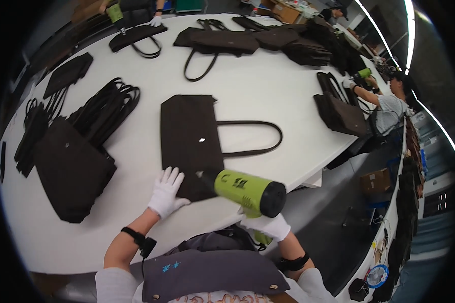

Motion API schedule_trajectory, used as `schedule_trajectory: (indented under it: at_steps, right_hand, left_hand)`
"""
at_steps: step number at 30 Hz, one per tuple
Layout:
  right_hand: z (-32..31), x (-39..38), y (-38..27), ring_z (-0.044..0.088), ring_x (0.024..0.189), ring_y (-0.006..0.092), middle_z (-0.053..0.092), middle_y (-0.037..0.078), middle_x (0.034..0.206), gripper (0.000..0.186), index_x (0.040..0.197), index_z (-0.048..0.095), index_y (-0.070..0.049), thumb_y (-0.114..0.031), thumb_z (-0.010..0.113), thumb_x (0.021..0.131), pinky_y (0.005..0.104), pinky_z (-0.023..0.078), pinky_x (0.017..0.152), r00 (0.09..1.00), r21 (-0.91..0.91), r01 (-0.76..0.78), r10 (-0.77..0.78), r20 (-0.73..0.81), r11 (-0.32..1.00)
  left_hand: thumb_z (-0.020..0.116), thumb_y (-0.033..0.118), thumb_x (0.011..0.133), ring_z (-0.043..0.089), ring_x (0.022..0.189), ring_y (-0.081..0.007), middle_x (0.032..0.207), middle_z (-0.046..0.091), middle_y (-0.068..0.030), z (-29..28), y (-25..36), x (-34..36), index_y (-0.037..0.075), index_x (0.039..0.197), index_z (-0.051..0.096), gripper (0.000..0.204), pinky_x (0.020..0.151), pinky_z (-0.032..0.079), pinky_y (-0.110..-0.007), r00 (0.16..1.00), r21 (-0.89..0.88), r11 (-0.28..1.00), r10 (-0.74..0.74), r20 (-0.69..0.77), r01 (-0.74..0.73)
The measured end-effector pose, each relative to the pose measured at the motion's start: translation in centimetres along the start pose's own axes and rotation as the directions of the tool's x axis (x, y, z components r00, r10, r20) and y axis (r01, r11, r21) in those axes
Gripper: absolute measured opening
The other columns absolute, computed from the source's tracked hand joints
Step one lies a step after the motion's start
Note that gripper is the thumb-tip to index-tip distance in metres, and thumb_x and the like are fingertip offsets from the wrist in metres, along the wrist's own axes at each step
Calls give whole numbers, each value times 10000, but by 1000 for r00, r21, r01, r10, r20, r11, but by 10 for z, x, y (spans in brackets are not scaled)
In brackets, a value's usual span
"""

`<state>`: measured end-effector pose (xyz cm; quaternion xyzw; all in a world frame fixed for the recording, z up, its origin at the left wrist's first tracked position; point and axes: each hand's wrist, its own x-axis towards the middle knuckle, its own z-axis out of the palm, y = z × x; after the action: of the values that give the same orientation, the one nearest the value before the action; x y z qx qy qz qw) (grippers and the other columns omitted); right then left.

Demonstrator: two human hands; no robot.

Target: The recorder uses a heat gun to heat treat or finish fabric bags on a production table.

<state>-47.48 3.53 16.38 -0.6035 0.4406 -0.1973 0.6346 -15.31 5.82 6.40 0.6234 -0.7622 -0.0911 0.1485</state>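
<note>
A dark brown handbag [189, 129] lies flat on the white table in front of me, its looped handle [253, 122] stretched out to the right. A small shiny metal piece sits near the bag's middle. My left hand [166, 194], in a white glove, rests with fingers spread on the bag's lower left edge. In my gloved right hand [268, 225] is a green and black heat gun [243, 189], gripped by its handle. The heat gun's dark nozzle points left, over the lower part of the bag; whether it touches the cloth I cannot tell.
Brown bags with bundled straps [76, 166] are piled at the left. More bags [222, 41] lie along the far side. A co-worker [392, 108] at the right holds a green tool beside another bag [341, 113]; another person works at the far left. The table edge [308, 174] runs close on my right.
</note>
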Motion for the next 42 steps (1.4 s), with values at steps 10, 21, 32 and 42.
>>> schedule_trajectory:
  at_steps: [10, 21, 32, 42]
  right_hand:
    - [21, -25, -27, 600, 789, 120, 642, 47, 910, 368, 1101, 596, -14, 16, 696, 748, 274, 516, 673, 998, 47, -64, 62, 34, 997]
    - [41, -10, -16, 642, 897, 167, 676, 80, 1000, 367, 1108, 618, -34, -37, 694, 749, 313, 518, 810, 997, -92, 49, -54, -51, 995]
    - [34, -13, -5, 640, 886, 169, 671, 71, 996, 347, 1097, 624, -26, -26, 705, 759, 311, 524, 796, 994, -178, 52, -67, -82, 983]
    - [4, -30, -19, 600, 1053, 288, 627, 137, 1162, 475, 1208, 598, -49, -134, 724, 758, 376, 469, 927, 988, -377, 141, -106, 113, 916]
  left_hand:
    - [637, 138, 829, 524, 1207, -310, 1224, 609, -105, 34, -6, -80, 65, 1095, 638, 275, 922, 482, -405, 942, -409, 895, 274, 193, -176]
    - [650, 243, 822, 448, 1270, -378, 1332, 513, -158, 4, -17, -11, 66, 1241, 543, 467, 941, 461, -435, 913, -67, 932, 362, 189, -355]
    - [673, 143, 860, 621, 958, -218, 1033, 660, -169, 22, -35, 15, -45, 1382, 400, 618, 830, 503, -331, 716, -860, 290, -688, 117, 419]
    - [623, 62, 874, 497, 501, -77, 678, 511, 4, 27, -68, 9, 33, 1427, 397, 598, 480, 457, -243, 693, -707, 274, -592, 410, 652]
